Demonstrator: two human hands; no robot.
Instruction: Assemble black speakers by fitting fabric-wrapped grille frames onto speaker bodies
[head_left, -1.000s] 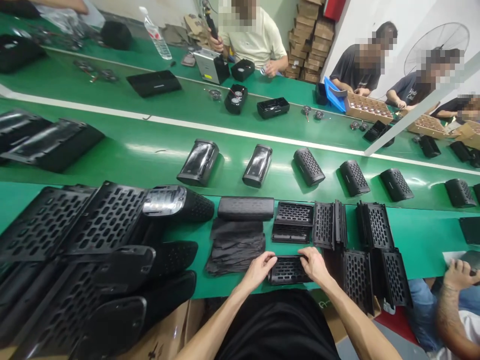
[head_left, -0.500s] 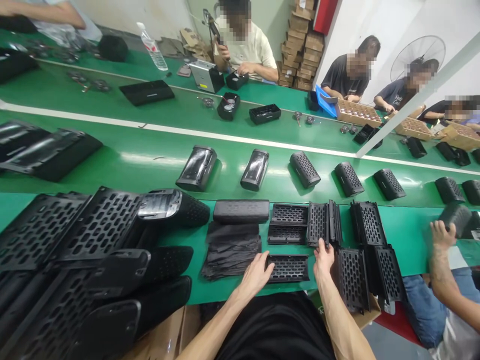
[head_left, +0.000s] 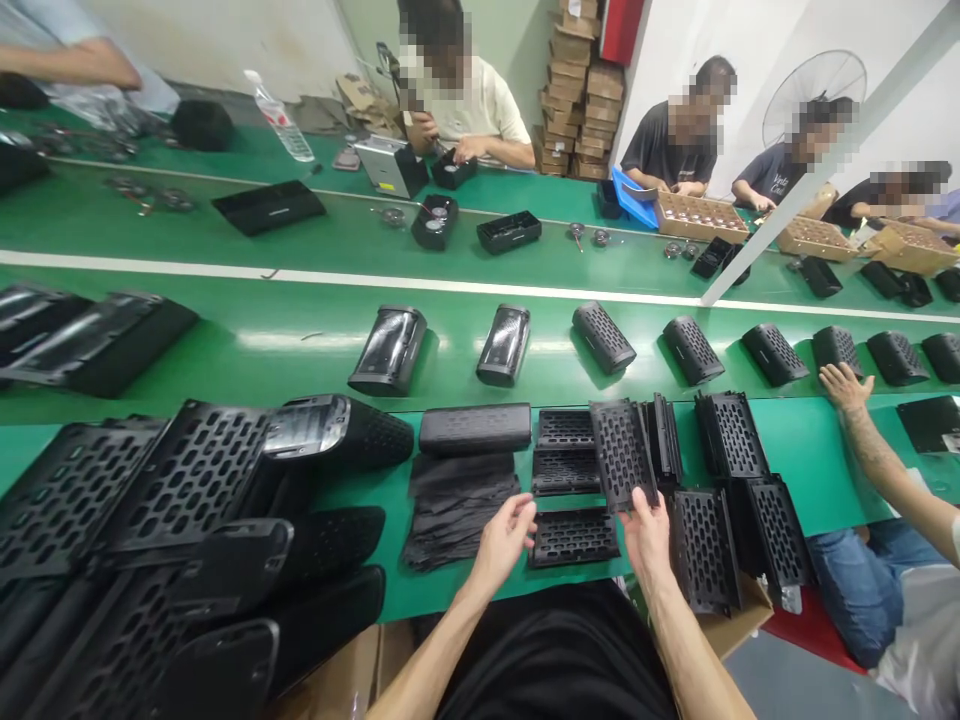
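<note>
My right hand (head_left: 646,535) grips the lower end of a black perforated speaker grille (head_left: 622,450), raised in front of other grilles. My left hand (head_left: 507,540) has loosely bent fingers and holds nothing that I can see. Just right of it another grille (head_left: 574,537) lies on the green bench, inner side up. Two more grilles (head_left: 566,470) lie beyond that one, partly covered by the held grille. A pile of thin black fabric sheets (head_left: 459,510) is left of my left hand, with a black grille cover (head_left: 475,428) behind the pile.
Stacked grilles (head_left: 705,550) stand at my right, and a heap of black housings (head_left: 330,545) fills the left. Assembled speakers (head_left: 503,345) line the green conveyor (head_left: 292,370). A co-worker's hand (head_left: 846,388) touches a speaker at right. A slanted pole (head_left: 810,185) rises beyond.
My right hand has lifted a grille and tilted it upright. My left hand has come off the near grille. The co-worker's hand at right has moved a speaker onto the conveyor.
</note>
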